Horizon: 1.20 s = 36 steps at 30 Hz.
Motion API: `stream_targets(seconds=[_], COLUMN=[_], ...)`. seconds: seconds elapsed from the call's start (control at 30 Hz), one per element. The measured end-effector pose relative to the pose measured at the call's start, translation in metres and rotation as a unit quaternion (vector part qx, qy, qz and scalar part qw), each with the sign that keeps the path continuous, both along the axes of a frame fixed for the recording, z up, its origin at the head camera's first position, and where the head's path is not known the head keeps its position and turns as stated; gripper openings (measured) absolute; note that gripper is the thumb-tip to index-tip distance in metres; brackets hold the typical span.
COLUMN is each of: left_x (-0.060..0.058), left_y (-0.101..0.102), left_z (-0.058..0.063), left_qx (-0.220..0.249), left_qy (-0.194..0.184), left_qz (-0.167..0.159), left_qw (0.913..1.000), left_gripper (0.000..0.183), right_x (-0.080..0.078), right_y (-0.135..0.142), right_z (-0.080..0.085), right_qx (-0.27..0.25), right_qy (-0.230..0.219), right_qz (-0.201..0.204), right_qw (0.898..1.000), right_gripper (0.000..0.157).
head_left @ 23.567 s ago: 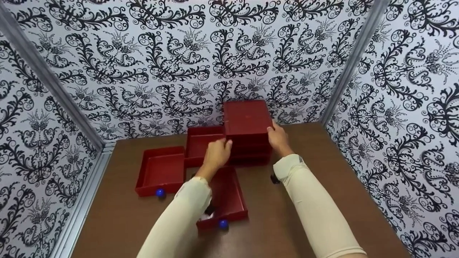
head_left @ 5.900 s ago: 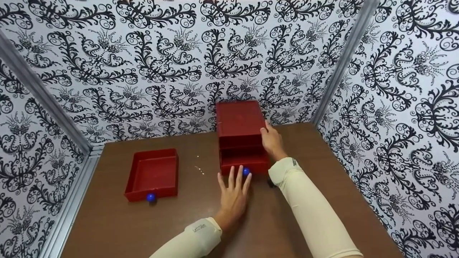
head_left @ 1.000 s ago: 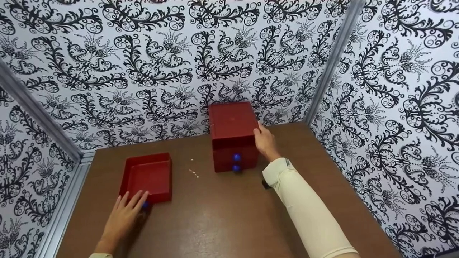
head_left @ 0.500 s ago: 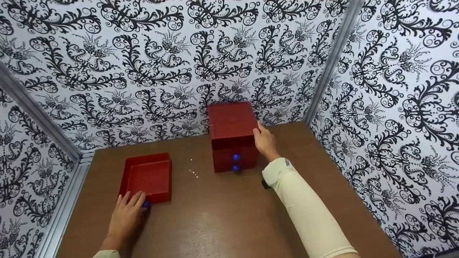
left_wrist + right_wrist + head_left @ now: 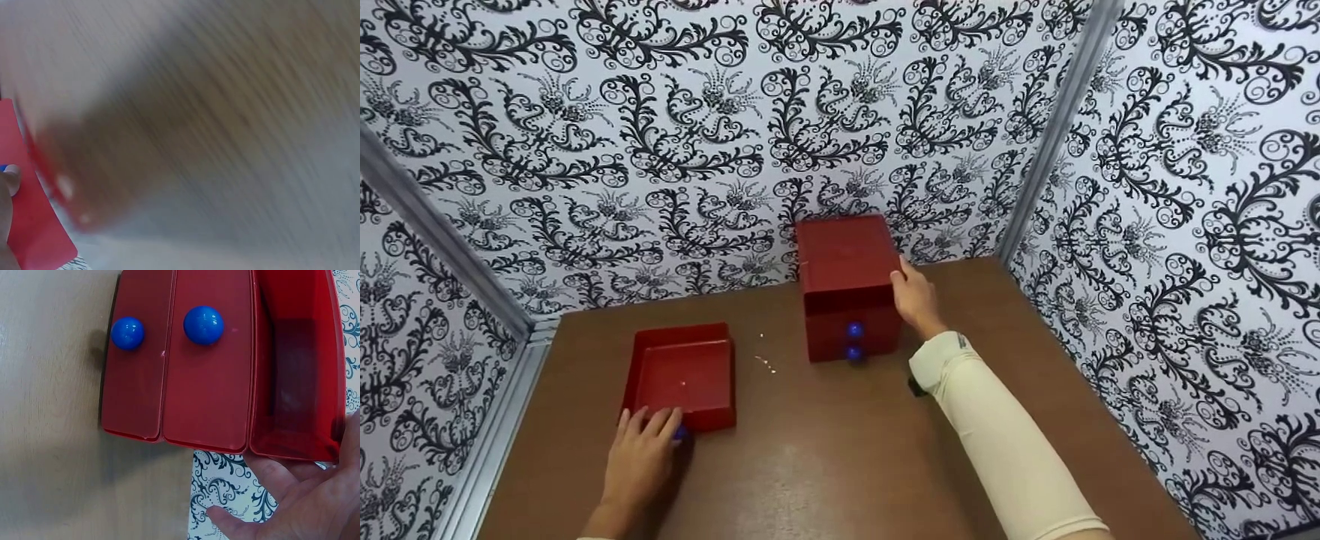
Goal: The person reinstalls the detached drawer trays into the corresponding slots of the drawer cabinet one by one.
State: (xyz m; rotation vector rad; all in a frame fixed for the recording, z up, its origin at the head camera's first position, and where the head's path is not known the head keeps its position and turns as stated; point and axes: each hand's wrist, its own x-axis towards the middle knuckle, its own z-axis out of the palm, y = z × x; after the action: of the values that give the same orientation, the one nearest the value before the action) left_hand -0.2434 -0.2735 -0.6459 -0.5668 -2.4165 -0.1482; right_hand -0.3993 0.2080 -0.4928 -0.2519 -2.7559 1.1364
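Observation:
At the left of the table, my left hand (image 5: 639, 461) pinches the front wall of a loose red drawer (image 5: 686, 373), fingers over its rim. In the left wrist view the thumb (image 5: 12, 179) lies on the drawer's front, beside its blue knob. On the right, my right hand (image 5: 916, 301) rests against the right side of a red drawer cabinet (image 5: 847, 251). Its fingers (image 5: 273, 473) lie along the side wall, fairly straight. Two drawers with blue knobs (image 5: 203, 325) sit closed in the cabinet's lower part; the top compartment (image 5: 295, 365) has no drawer in it.
The brown wooden table (image 5: 787, 465) lies between drawer and cabinet, with small shiny spots (image 5: 766, 365) on it. Patterned wall panels (image 5: 682, 150) stand behind and at both sides. A small black object (image 5: 916, 386) shows beside the right sleeve.
The left hand has taken hold of the loose drawer and shifted it slightly right. Since several seconds ago, the lower drawer has gone fully into the cabinet. The right hand has stayed at the cabinet's side.

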Motion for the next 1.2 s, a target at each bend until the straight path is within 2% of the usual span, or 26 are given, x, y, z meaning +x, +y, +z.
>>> stream_targets(seconds=[0.33,0.5,0.7,0.83,0.97,1.2], left_x=[0.021,0.036,0.057,0.067,0.072,0.073], left_y=[0.039,0.064,0.098,0.119,0.138,0.177], left_z=[0.020,0.036,0.058,0.068,0.072,0.077], left_qx=[0.007,0.009,0.021,0.022,0.029,0.039], left_qy=[0.036,0.059,0.099,0.130,0.144,0.154], left_qz=[-0.026,-0.048,-0.081,-0.092,-0.101,-0.126], left_qw=[0.9990,0.9971,0.9915,0.9871,0.9840,0.9792], left_gripper=[0.051,0.041,0.043,0.042,0.039,0.039], right_x=[0.002,0.001,-0.001,-0.002,-0.002,-0.001], right_y=[0.003,0.005,0.008,0.009,0.010,0.010], right_z=[0.009,0.010,0.010,0.011,0.011,0.010], right_qx=[-0.056,-0.075,-0.084,-0.077,-0.070,-0.057], right_qy=[-0.009,-0.014,-0.022,-0.019,-0.022,-0.014], right_qz=[0.018,0.025,0.033,0.040,0.038,0.046], right_qw=[0.998,0.997,0.996,0.996,0.997,0.997], right_gripper=[0.055,0.055,0.055,0.055,0.056,0.056])
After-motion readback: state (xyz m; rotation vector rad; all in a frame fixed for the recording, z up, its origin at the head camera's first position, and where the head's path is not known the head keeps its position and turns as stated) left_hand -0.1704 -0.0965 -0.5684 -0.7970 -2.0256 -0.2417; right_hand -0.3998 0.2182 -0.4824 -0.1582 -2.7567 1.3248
